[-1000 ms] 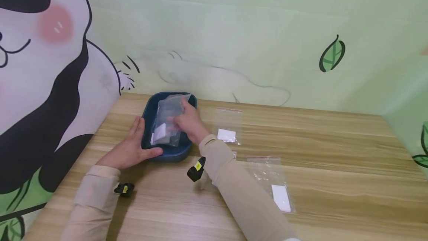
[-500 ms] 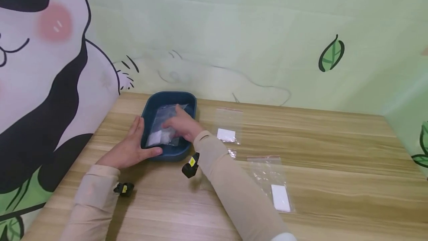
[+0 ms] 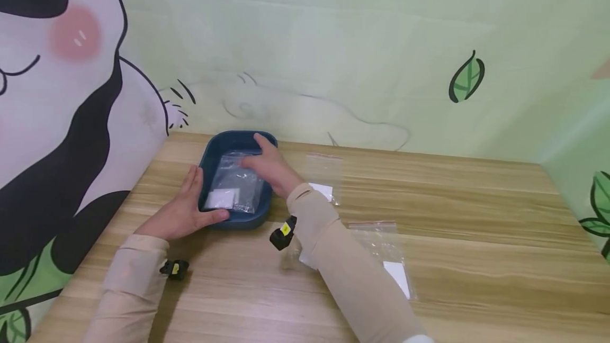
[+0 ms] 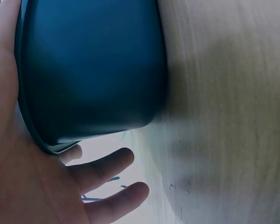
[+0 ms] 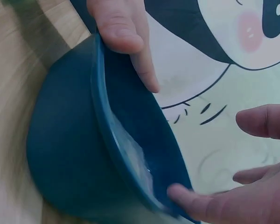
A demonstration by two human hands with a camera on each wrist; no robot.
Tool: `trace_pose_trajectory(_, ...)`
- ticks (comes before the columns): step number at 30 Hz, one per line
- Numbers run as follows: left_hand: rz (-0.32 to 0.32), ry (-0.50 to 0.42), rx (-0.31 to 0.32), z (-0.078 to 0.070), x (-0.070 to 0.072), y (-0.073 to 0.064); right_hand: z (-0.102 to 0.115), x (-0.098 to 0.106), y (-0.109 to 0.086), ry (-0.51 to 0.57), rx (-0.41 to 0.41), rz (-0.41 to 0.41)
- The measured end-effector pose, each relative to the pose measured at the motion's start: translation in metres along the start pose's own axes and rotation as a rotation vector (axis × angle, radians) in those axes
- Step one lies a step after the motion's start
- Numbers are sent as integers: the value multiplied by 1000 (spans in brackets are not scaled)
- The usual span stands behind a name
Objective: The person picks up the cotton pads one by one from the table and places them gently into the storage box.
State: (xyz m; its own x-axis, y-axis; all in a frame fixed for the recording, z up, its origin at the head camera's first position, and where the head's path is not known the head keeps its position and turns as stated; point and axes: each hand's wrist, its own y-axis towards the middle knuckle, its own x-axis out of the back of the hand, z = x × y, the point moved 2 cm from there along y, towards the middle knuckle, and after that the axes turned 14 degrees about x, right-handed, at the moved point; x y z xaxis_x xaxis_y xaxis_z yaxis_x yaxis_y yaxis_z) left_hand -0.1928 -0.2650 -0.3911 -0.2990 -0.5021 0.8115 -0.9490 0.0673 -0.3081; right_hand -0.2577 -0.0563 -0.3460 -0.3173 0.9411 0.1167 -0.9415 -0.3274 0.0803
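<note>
In the head view a dark blue plastic bin (image 3: 244,223) stands at the left rear of the table. Clear plastic bags (image 3: 238,181) with white cards lie flat inside it. My left hand (image 3: 178,219) spans the near left corner, straight fingers along the outer side and thumb over the front rim. In the left wrist view its palm lies against the bin's rim. My right hand (image 3: 272,165) is over the bin's right side with fingers spread, holding nothing. From the right wrist, this hand (image 5: 252,196) shows loose fingers near the rim.
Right of the bin lies a clear zip bag (image 3: 326,165) with a red-lined top and a white card. Another such bag (image 3: 376,242) lies nearer, partly under my right forearm. A third bag (image 3: 290,261) is mostly hidden by that arm. A panda-printed wall (image 3: 310,41) rises behind.
My right hand has lowered a clear bag into the bin, let it go and drawn back up and right. The left hand has kept its place at the bin.
</note>
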Motion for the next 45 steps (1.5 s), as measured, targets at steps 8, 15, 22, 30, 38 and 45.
trace_pose_trajectory(8, -8, 8, 13, 1, 1, 0, 4, 17, -13, -4, 73, 72)
trace_pose_trajectory(15, -8, 20, 15, -1, 1, 1, 2, 42, -31, -108, 134, 48)
trace_pose_trajectory(22, -3, 29, 13, 0, 0, 0, 0, 67, -54, -229, 224, 103)
trace_pose_trajectory(30, -6, 22, 3, 1, -2, 0, -2, 104, -91, -464, 252, 102)
trace_pose_trajectory(38, -2, 30, 11, -1, -2, 0, -10, 144, -129, -554, 252, 71)
trace_pose_trajectory(45, 0, 28, 18, -1, -2, 0, -15, 166, -153, -558, 251, 47)
